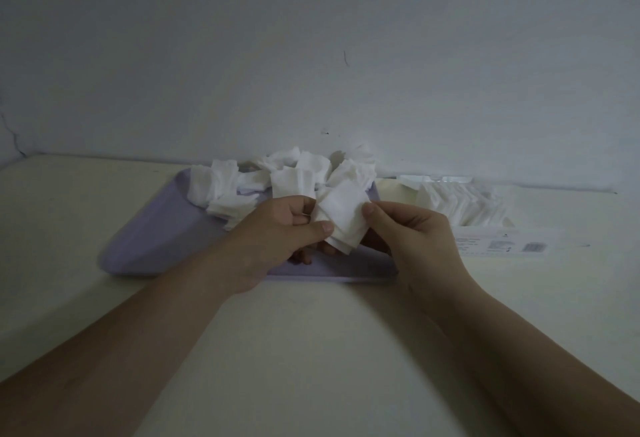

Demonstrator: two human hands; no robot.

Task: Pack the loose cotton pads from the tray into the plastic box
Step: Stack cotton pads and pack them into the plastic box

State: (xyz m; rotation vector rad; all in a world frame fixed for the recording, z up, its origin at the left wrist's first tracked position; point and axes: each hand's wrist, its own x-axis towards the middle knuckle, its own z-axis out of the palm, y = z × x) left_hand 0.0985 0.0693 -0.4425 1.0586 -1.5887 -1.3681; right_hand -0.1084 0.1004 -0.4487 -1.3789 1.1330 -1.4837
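Both hands up over near side of lilac plastic tray (156, 235). Between them we hold small stack of white square cotton pads (341, 218): our left hand (277, 228) grips stack's left edge, thumb on top, while our right hand (412, 228) pinches right edge. Clear plastic box (502, 246), row of pads standing inside, sits just right of right hand, long axis running sideways. Right hand nearer, so we judge it carries. Loose white pad heap (287, 177) lies beyond our knuckles.

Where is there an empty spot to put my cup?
Bare table lies left of the purple tray and in front of it, between the forearms. The tray's near-left part is bare too. Crowded: the tray's far side, under the pile of cotton pads, and the plastic box on the right.
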